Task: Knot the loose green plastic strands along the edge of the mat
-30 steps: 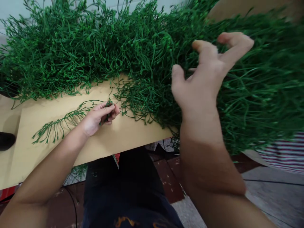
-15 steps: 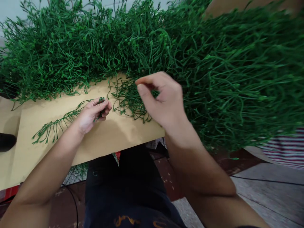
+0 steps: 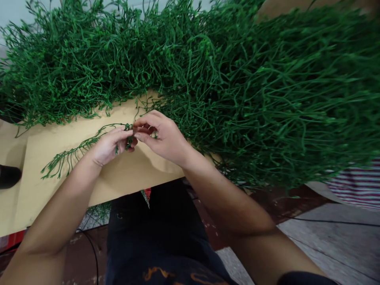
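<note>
My left hand [image 3: 112,143] is closed around a green plastic stem, part of it bunched between the fingers. The rest of that green sprig [image 3: 69,155] trails to the left over the tan board [image 3: 148,166], its thin branches spread out. My right hand [image 3: 160,136] meets the left at the fingertips, thumb and fingers pinched at the end of the stem; what exactly they pinch is too small to tell. Behind both hands lies a large heap of green sprigs [image 3: 190,59].
The heap runs across the back and down the right side. A dark rounded object [image 3: 9,177] stands at the left edge. Striped cloth [image 3: 356,186] shows at the right. Below the board are my dark-clothed legs and a cable [image 3: 94,253].
My right hand has moved left and down from the heap's edge to my left hand, and the fingertips now meet. The left hand has barely shifted.
</note>
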`<state>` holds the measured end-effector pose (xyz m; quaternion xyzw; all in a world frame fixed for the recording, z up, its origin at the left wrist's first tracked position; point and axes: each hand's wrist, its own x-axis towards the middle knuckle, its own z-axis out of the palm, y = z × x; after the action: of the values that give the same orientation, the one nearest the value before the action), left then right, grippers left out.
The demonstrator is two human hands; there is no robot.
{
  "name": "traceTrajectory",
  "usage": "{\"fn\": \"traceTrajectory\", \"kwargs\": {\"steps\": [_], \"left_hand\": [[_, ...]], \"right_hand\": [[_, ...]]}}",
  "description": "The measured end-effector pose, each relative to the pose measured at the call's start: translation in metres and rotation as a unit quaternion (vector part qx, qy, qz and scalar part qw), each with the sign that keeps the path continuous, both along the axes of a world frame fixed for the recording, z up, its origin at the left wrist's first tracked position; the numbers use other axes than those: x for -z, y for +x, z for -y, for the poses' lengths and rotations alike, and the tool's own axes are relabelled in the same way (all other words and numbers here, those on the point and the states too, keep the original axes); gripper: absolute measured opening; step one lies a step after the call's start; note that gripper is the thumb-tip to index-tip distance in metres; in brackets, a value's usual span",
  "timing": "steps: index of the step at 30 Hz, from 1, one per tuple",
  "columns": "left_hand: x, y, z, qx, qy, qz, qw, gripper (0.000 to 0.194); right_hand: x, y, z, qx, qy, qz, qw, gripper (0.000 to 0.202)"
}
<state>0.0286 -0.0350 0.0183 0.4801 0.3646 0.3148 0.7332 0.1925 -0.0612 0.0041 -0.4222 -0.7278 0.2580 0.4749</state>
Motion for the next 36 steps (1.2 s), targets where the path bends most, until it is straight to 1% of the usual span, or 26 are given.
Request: {"fn": "traceTrajectory", "kwargs": {"steps": [1, 4, 6, 8, 10, 15, 17, 20, 24, 27, 30, 33, 36], "left_hand": [[-0.001, -0.001, 0.000, 0.001, 0.000, 0.002, 1.000, 0.024], [-0.003, -0.003, 0.000, 0.004, 0.005, 0.002, 1.000, 0.041], [-0.005, -0.003, -0.001, -0.007, -0.005, -0.012, 1.000, 0.047], [-0.006, -0.003, -0.001, -0.023, -0.021, -0.025, 0.999, 0.045], [-0.007, -0.002, 0.000, -0.032, -0.029, -0.024, 0.999, 0.041], [-0.007, -0.001, 0.002, -0.026, -0.044, -0.007, 0.999, 0.032], [-0.005, -0.002, 0.001, -0.021, -0.037, -0.008, 0.999, 0.031], [-0.002, -0.004, -0.004, -0.024, -0.017, 0.005, 1.000, 0.029], [0.001, -0.006, -0.008, -0.028, -0.015, 0.020, 0.999, 0.027], [0.000, -0.004, -0.006, -0.023, -0.018, 0.018, 0.999, 0.027], [-0.003, -0.002, -0.003, -0.005, -0.023, 0.018, 1.000, 0.028], [-0.004, -0.002, -0.003, 0.015, -0.018, 0.004, 1.000, 0.026], [-0.001, -0.004, -0.006, 0.016, 0.004, -0.015, 1.000, 0.025]], "right_hand": [[0.001, 0.000, 0.001, -0.002, 0.004, 0.002, 1.000, 0.011], [0.002, 0.001, 0.002, -0.010, 0.024, 0.014, 1.000, 0.016], [0.003, 0.001, 0.003, -0.010, 0.045, 0.029, 0.999, 0.018], [0.003, 0.000, 0.003, -0.002, 0.071, 0.045, 0.996, 0.020], [0.004, -0.002, 0.003, 0.020, 0.098, 0.060, 0.993, 0.021], [0.007, -0.009, 0.002, 0.091, 0.141, 0.094, 0.981, 0.006], [0.006, -0.010, 0.002, 0.105, 0.153, 0.100, 0.978, 0.006], [0.004, -0.008, 0.004, 0.091, 0.160, 0.096, 0.978, 0.008], [0.002, -0.005, 0.007, 0.070, 0.158, 0.079, 0.982, 0.006], [0.004, -0.008, 0.004, 0.071, 0.168, 0.107, 0.977, 0.011], [0.007, -0.012, -0.001, 0.075, 0.185, 0.131, 0.971, 0.006], [0.009, -0.012, -0.004, 0.068, 0.179, 0.107, 0.975, 0.009], [0.006, -0.008, 0.000, 0.062, 0.155, 0.074, 0.983, 0.007]]}}
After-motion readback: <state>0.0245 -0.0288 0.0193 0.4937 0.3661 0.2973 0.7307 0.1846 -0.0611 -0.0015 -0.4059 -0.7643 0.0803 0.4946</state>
